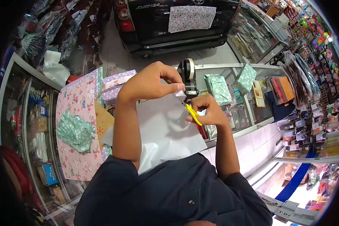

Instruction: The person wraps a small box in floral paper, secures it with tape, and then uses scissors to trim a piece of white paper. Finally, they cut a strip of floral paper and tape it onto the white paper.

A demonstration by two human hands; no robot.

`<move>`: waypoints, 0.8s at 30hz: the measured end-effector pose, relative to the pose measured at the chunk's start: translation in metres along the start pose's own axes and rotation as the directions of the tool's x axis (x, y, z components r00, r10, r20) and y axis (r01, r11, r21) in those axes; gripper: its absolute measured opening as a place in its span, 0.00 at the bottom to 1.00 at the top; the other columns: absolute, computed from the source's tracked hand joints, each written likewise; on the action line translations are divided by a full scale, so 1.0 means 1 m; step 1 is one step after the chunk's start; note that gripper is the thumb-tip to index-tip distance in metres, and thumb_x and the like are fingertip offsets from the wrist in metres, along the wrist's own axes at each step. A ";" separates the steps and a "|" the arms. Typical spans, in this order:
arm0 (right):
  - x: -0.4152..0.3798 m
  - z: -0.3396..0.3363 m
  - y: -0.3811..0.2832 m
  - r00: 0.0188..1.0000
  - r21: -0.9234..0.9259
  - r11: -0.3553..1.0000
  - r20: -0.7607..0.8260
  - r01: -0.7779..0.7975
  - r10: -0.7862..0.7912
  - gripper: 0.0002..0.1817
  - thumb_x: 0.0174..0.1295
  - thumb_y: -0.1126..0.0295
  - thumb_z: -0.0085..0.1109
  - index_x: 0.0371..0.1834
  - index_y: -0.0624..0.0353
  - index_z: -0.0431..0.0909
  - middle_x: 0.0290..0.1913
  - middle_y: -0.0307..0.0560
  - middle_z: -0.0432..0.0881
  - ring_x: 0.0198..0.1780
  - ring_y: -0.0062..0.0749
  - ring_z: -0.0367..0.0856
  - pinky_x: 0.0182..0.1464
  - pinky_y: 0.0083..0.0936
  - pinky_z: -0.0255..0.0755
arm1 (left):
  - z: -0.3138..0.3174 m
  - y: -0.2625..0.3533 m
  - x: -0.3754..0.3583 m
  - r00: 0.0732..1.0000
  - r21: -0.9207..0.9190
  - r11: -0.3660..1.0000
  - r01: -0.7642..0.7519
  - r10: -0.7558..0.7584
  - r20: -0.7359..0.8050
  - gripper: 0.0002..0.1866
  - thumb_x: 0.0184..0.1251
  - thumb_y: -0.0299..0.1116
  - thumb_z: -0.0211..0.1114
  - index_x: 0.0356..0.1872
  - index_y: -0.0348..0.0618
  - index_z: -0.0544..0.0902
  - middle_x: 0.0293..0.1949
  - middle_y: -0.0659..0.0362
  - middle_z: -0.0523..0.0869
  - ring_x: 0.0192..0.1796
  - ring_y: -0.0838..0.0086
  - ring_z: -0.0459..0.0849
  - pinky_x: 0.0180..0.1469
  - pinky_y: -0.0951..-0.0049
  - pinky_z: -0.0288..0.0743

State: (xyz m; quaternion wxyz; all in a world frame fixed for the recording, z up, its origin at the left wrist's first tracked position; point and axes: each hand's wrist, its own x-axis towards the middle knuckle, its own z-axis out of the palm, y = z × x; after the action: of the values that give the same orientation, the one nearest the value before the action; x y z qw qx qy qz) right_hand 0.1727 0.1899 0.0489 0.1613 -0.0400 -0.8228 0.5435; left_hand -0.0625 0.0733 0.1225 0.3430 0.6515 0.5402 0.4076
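Observation:
A large white sheet of paper (158,124) lies over the counter in front of me. My left hand (158,81) reaches over its far edge, thumb and fingertips pinched on a small raised white corner of the paper. Yellow-handled scissors (194,115) are in my right hand (208,109), with fingers curled round the handles. Their tips point up and left at the raised corner, close to my left fingertips. Whether the blades are apart I cannot make out. Just beyond both hands stands a black tape dispenser (188,75) with a roll of tape.
Pink floral paper (77,94) lies at the left, with crumpled green floral paper (76,132) on it. A purple floral package (113,84) sits behind my left forearm. Green wrapped packages (217,88) stand on the glass counter (239,132) at right. A black car (180,37) is parked beyond.

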 end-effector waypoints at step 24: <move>0.001 0.010 0.010 0.999 0.069 0.997 -0.005 -0.031 0.032 0.27 0.54 0.69 0.78 0.14 0.59 0.63 0.19 0.33 0.61 0.25 0.19 0.55 0.29 0.26 0.48 | 0.002 -0.008 -0.001 0.995 -0.164 0.982 0.090 -0.082 0.055 0.16 0.79 0.33 0.61 0.60 0.36 0.86 0.44 0.56 0.93 0.47 0.79 0.87 0.56 0.73 0.78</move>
State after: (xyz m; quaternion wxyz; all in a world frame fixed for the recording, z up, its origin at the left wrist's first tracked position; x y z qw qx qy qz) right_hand 0.1673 0.1852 0.0366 0.1564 -0.0491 -0.8025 0.5738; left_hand -0.0642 0.0740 0.1139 0.4263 0.6065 0.5235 0.4200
